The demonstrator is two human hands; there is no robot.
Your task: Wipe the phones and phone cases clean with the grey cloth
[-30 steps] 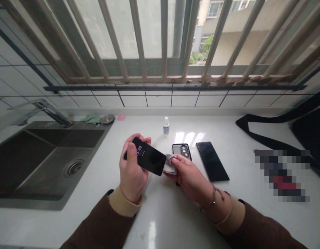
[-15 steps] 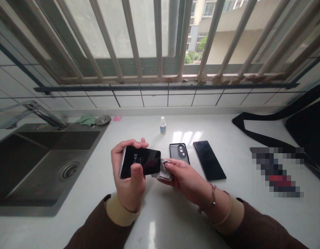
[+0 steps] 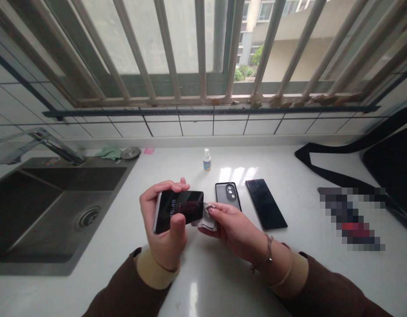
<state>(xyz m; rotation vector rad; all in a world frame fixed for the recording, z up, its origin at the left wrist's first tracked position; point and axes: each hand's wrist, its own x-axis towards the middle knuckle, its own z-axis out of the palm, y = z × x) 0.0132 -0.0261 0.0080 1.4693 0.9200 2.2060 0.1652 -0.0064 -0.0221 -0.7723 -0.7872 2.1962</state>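
left hand [image 3: 165, 246] clasps a phone [image 3: 189, 208]; at its end, right hand [image 3: 230, 223] pinches cloth [image 3: 207, 222]. a bottle [image 3: 207, 163] stands beyond the phone.

Daylight from the barred window [image 3: 184, 39] leaves pale glare on the white counter [image 3: 272, 165]. Wide-angle distortion stretches the edges; coarse pixelation masks a patch [image 3: 351, 222] at right.

The phone [image 3: 187, 207] displays 15:48, and the bottle label [image 3: 207, 166] is too small to read.
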